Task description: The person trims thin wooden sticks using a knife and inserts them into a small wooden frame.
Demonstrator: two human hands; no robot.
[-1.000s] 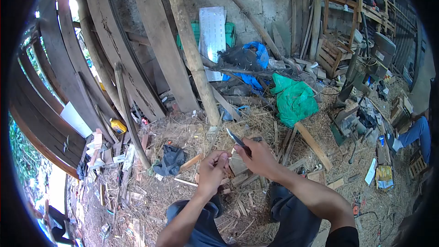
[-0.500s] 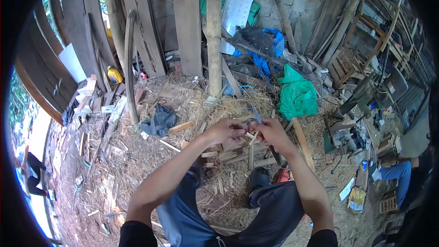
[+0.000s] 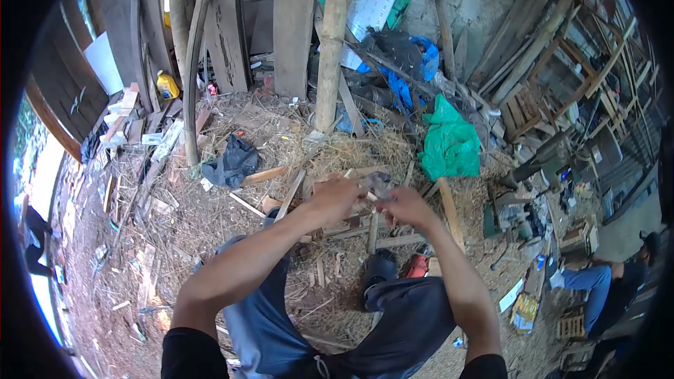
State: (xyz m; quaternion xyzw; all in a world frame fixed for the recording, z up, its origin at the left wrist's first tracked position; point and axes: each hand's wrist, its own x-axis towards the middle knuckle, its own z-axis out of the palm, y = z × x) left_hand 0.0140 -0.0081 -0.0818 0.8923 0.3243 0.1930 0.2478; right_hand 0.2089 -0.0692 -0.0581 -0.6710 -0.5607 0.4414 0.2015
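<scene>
My left hand [image 3: 338, 200] is closed around a short pale piece of wood [image 3: 371, 196] in front of my knees. Close against it on the right, my right hand [image 3: 408, 208] is closed on a knife [image 3: 384, 204]. The blade is smeared by motion, and the fingers hide its handle. Both hands meet above an upright wooden stake [image 3: 373, 231] and several wood offcuts on the ground.
Straw and wood scraps cover the dirt floor. A green plastic sheet [image 3: 451, 142] lies ahead to the right, a black bag [image 3: 232, 161] to the left. A post [image 3: 331, 63] stands in front. At the far right sits another person [image 3: 593, 281]; one more is at the left edge.
The view has shifted, with the hands slightly lower and left in it. The knife blade pointed up and was clear before; now it is blurred beside the wood.
</scene>
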